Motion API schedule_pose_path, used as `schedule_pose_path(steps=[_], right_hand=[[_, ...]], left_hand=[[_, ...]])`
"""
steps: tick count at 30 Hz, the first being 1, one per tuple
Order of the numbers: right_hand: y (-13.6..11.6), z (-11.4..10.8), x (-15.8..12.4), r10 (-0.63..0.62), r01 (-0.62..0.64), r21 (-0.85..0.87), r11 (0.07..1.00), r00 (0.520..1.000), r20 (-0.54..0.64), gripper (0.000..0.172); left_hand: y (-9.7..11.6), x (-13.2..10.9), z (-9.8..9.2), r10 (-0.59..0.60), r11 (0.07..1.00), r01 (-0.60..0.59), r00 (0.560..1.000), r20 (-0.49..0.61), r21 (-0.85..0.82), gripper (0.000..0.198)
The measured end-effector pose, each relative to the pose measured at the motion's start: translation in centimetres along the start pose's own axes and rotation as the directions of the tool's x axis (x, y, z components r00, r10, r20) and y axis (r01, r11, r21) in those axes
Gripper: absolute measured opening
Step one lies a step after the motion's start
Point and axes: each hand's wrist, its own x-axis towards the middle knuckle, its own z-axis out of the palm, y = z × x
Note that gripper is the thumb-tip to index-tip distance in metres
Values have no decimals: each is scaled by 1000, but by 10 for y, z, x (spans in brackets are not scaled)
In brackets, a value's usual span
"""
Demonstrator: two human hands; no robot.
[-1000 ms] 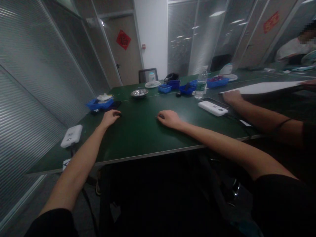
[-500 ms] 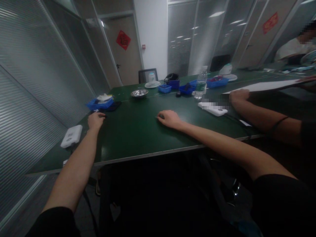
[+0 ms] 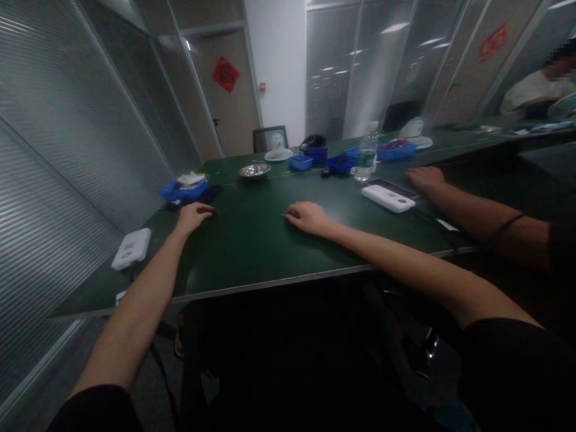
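My left hand [image 3: 192, 218] is over the left part of the green table [image 3: 252, 252], just in front of a blue tray [image 3: 183, 191] with white items in it. Its fingertips are drawn together; a small dark spot shows at them, too small to name. My right hand [image 3: 309, 217] rests on the middle of the table, fingers closed round a thin dark object [image 3: 294, 213]. A fine pale tip sticks out of that object to the left. The two hands are apart.
Beyond my hands stand a metal bowl [image 3: 254, 172], several blue bins and a water bottle [image 3: 366, 153]. A white power bank [image 3: 387, 198] and a phone [image 3: 392, 188] lie on the right, near another person's hand [image 3: 427, 178]. Another white power bank [image 3: 131, 248] lies far left.
My left hand has moved right, away from the blue tray's front left. My right hand stays put. The white sheet by the neighbouring person's hand is gone from view, and that hand has shifted slightly left.
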Motion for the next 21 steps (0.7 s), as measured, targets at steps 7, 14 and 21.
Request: schedule_pose_path(steps=[7,14,21], right_hand=[[-7,-4,-6,-206,207,55,977,978,-30,32],[-15,-5,-9,-306,306,21,952,952,-18,34],[-14,-5,-10,-334,335,23,942,942,-30,35]], left_hand=[[99,-25,48,482,841,-358,836,262,-406,40],[136,-45,66,601,745,-402,751,275,-532,33],[135,-46,66,588,741,-371,761,274,-559,31]])
